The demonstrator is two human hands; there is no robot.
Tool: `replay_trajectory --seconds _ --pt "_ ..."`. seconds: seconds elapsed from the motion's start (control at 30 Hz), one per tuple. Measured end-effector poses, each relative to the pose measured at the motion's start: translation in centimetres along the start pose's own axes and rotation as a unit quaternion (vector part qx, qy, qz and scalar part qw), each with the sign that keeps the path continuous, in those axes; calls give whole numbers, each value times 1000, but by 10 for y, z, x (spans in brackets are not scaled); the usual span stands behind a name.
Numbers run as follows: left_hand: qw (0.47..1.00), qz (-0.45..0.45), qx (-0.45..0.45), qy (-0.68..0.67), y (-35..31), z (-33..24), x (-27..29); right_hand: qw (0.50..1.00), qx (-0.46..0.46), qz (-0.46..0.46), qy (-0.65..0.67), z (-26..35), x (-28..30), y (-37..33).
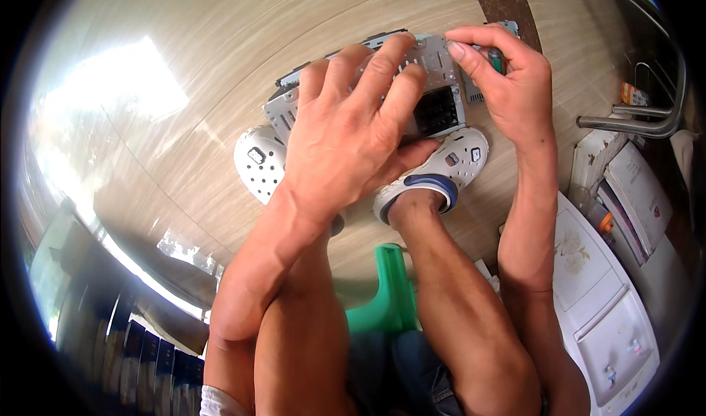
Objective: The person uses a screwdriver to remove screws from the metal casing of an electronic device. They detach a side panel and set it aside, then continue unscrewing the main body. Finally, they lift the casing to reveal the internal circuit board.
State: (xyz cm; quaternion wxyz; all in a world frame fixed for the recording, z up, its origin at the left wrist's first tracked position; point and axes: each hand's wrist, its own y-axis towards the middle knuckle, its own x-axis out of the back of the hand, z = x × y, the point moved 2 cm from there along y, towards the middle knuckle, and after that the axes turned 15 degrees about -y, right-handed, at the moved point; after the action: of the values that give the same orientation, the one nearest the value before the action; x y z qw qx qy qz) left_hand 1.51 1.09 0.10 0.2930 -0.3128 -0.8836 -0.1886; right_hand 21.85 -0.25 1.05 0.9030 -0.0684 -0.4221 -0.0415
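Observation:
A grey metal electronics case [441,55] with slots and a black socket block [439,112] stands on the floor between my shoes. My left hand [353,114] lies over it, fingers bent across its top and thumb at its near side, gripping it and hiding much of it. At its right end, my right hand [511,70] is closed, thumb and forefinger pinched together by the corner. A green and black handle [497,61], like a screwdriver's, shows inside that hand. Whatever sits between the fingertips is too small to make out. Behind the right hand lies another slotted metal piece [473,89].
White clogs [259,167] on my feet flank the case. A green plastic stool [393,283] is beneath me. To the right stand a white drawer cabinet [603,291] and a bent metal tube frame [632,125]. Dark blue boxes [147,357] line the lower left.

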Motion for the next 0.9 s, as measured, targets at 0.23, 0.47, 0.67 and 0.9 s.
replay_trajectory --seconds 0.23,0.47,0.67,0.9 --pt "1000 -2 -5 3 -1 1 2 1000 5 1 -7 6 1 2" --pt "1000 -1 -6 2 -1 0 1 998 37 -21 -41 5 -2 0" --pt "1000 12 -6 0 -1 -1 1 995 60 -26 -75 11 0 -1" --pt "1000 -2 -4 1 -1 -1 0 994 76 -57 -53 9 -4 -10"
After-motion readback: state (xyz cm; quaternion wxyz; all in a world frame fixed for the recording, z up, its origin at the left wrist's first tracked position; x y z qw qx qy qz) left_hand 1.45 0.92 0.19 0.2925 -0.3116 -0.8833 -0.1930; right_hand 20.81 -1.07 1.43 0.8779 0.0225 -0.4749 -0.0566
